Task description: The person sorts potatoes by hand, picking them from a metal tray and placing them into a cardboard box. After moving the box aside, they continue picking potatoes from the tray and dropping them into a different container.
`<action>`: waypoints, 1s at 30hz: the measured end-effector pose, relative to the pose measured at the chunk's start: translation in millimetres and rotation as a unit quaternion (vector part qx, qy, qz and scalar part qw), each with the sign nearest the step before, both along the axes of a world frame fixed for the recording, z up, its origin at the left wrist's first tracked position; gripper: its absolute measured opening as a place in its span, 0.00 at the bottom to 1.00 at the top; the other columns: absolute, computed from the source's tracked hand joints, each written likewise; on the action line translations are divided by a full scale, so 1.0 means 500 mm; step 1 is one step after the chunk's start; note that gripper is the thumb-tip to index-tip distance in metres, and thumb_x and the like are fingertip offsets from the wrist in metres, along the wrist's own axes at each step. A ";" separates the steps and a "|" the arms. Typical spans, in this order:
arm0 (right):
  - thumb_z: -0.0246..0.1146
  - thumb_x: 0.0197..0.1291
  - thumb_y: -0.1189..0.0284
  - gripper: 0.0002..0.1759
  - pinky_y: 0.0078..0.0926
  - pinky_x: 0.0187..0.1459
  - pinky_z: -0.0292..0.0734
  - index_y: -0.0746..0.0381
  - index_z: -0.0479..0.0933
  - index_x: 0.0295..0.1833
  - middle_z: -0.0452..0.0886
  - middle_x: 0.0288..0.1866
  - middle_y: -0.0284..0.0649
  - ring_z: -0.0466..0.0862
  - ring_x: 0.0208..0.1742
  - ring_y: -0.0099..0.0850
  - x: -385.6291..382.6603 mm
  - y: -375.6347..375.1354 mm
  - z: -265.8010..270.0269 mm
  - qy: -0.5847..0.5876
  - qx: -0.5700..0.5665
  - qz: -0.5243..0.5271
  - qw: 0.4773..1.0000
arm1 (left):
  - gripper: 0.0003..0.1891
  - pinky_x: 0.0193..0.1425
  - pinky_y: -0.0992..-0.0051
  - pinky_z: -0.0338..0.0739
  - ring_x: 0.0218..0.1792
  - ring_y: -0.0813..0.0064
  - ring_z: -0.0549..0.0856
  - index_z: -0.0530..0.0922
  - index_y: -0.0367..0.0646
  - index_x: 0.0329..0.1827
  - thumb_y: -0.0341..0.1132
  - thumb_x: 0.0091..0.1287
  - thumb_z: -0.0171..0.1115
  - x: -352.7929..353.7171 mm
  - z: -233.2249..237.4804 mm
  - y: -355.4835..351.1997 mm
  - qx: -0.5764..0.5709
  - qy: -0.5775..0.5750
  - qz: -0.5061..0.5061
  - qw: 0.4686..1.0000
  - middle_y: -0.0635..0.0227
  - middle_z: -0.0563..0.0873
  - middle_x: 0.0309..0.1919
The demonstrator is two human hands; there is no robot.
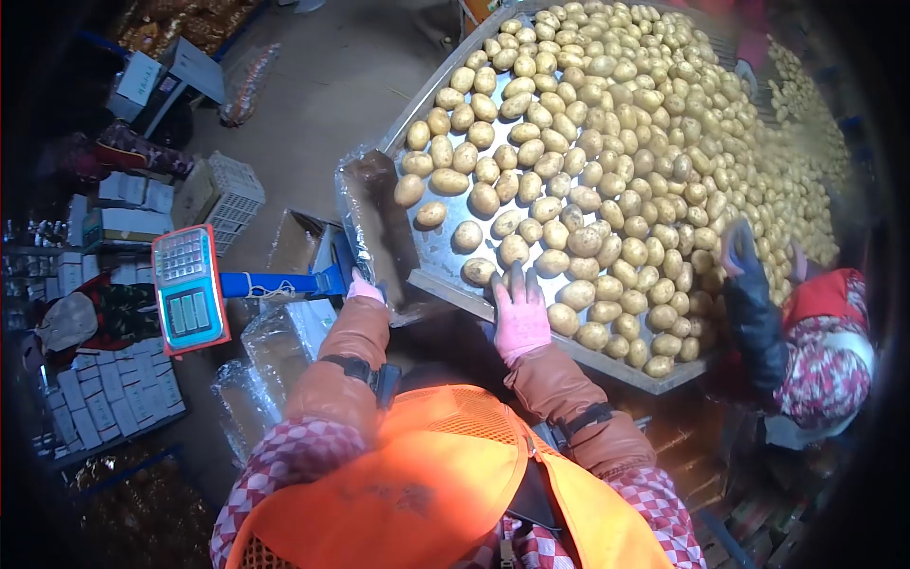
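Many potatoes (607,190) lie on a metal sorting table (445,228). My right hand (519,311), in a pink glove with dark fingertips, reaches over the table's near edge with its fingers spread, beside a potato at the rim. My left hand (366,287), also gloved in pink, is at the near end of a box lined with clear plastic (370,204), left of the table. Its fingers are partly hidden, and its grip on the box or plastic cannot be made out.
A scale display (190,289) on a blue arm (284,284) stands at the left. Beyond it are a white crate (235,194) and stacked white boxes (118,389). A co-worker (823,360) reaches onto the potatoes at the right; another person's hand (746,74) is at the far side.
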State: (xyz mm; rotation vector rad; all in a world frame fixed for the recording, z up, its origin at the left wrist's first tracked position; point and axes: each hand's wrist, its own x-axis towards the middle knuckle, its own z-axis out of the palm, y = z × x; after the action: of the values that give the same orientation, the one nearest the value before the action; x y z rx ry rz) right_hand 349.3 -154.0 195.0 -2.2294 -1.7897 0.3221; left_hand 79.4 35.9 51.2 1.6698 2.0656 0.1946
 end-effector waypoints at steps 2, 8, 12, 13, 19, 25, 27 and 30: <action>0.75 0.50 0.58 0.45 0.54 0.72 0.63 0.58 0.67 0.74 0.61 0.77 0.56 0.63 0.75 0.60 0.010 -0.003 -0.003 0.028 0.017 0.005 0.999 | 0.21 0.69 0.60 0.73 0.63 0.51 0.81 0.79 0.44 0.65 0.33 0.69 0.62 0.002 0.014 0.001 0.110 -0.047 -0.022 0.993 0.52 0.84 0.59; 0.74 0.52 0.54 0.45 0.55 0.72 0.62 0.56 0.67 0.74 0.61 0.77 0.55 0.62 0.75 0.59 0.022 -0.010 0.006 0.074 0.021 0.009 0.997 | 0.22 0.72 0.60 0.71 0.67 0.51 0.77 0.80 0.51 0.66 0.31 0.67 0.62 0.237 0.217 0.123 0.170 -0.108 -0.171 0.964 0.52 0.81 0.62; 0.74 0.53 0.54 0.43 0.56 0.72 0.61 0.56 0.68 0.73 0.60 0.78 0.54 0.62 0.76 0.58 0.030 -0.009 -0.003 0.063 0.010 0.025 0.998 | 0.21 0.65 0.60 0.78 0.61 0.50 0.83 0.82 0.48 0.60 0.34 0.63 0.69 0.285 0.173 0.233 0.059 -0.110 -0.203 0.971 0.51 0.84 0.58; 0.74 0.53 0.55 0.43 0.56 0.73 0.60 0.56 0.68 0.73 0.59 0.79 0.54 0.61 0.76 0.58 0.028 -0.014 0.000 0.078 0.015 0.031 0.996 | 0.23 0.62 0.60 0.80 0.57 0.50 0.85 0.81 0.47 0.59 0.38 0.60 0.73 0.291 0.178 0.249 0.024 -0.141 -0.189 0.972 0.51 0.86 0.55; 0.72 0.60 0.62 0.33 0.51 0.68 0.69 0.58 0.72 0.69 0.73 0.68 0.50 0.73 0.69 0.51 0.056 -0.031 -0.024 0.312 0.072 -0.025 0.947 | 0.20 0.60 0.63 0.81 0.53 0.59 0.86 0.82 0.48 0.57 0.39 0.61 0.73 0.284 0.228 0.234 -0.030 -0.312 -0.074 0.947 0.55 0.86 0.50; 0.65 0.65 0.66 0.30 0.44 0.50 0.83 0.59 0.67 0.71 0.80 0.53 0.40 0.83 0.51 0.38 0.072 0.074 0.118 0.816 0.088 -0.339 0.459 | 0.14 0.60 0.69 0.78 0.50 0.65 0.86 0.83 0.40 0.56 0.26 0.69 0.61 0.338 0.361 0.021 0.140 -0.373 -0.324 0.858 0.56 0.88 0.47; 0.65 0.62 0.65 0.33 0.46 0.48 0.84 0.60 0.65 0.72 0.79 0.54 0.44 0.83 0.49 0.42 0.082 0.074 0.055 0.855 0.084 -0.313 0.405 | 0.18 0.67 0.63 0.73 0.59 0.62 0.82 0.81 0.42 0.61 0.35 0.70 0.63 0.269 0.227 0.081 0.113 -0.576 -0.020 0.809 0.56 0.86 0.54; 0.65 0.59 0.64 0.36 0.52 0.50 0.83 0.61 0.65 0.72 0.79 0.55 0.48 0.83 0.49 0.46 0.108 0.045 0.008 0.859 0.074 -0.298 0.409 | 0.23 0.65 0.58 0.76 0.62 0.57 0.80 0.75 0.43 0.69 0.39 0.73 0.61 0.136 0.179 0.073 0.140 0.062 -0.001 0.988 0.55 0.82 0.59</action>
State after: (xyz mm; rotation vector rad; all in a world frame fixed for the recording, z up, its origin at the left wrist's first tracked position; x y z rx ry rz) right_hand 403.2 -131.7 198.8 -0.8838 0.1852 1.3971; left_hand 147.6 72.5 140.5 1.8908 2.2104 0.4059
